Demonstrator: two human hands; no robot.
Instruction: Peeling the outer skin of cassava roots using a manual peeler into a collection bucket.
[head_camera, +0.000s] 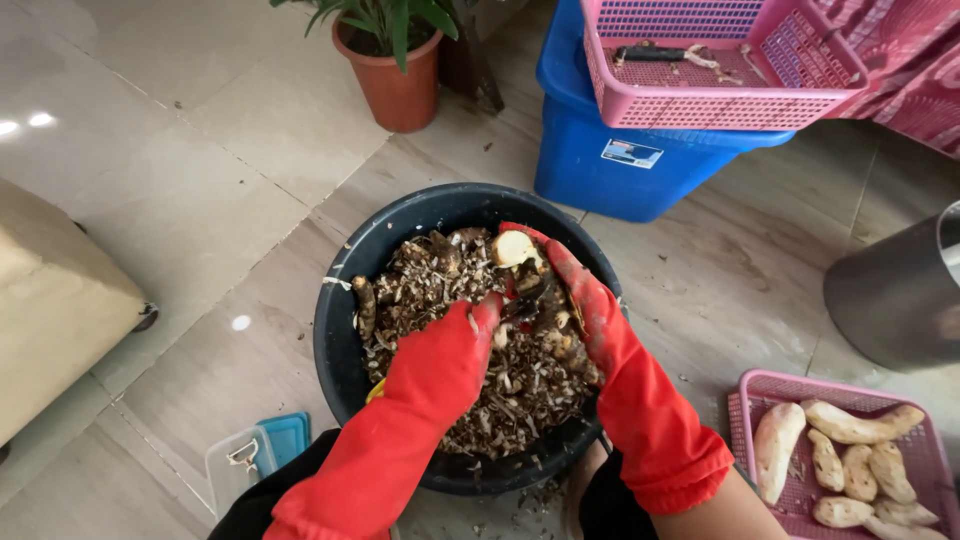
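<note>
Both hands wear long, smooth red rubber gloves smeared with brown dirt and work over a round black plastic tub (345, 300) that stands on the glossy tiled floor (200, 180). The right hand (575, 290) curls its fingers around a knobbly root (515, 248), whose cut face shows pale and creamy against its rough brown skin; the root sits at the far end of that hand, above the tub's far side. The left hand (470, 335) lies just beside the right one, its fingers pressed together near a dark blade-like thing between the two hands; whether it grips this I cannot tell. Beneath both hands the tub is heaped with dry, flaky brown peelings (500, 400) and a few unpeeled lumps. To the right of the right hand a pink latticed plastic basket (745, 400) holds smooth, pale peeled roots (850, 425). Beyond the hands stand a blue plastic box (610, 150) topped by another pink basket (700, 105), and a terracotta pot (395, 85).
</note>
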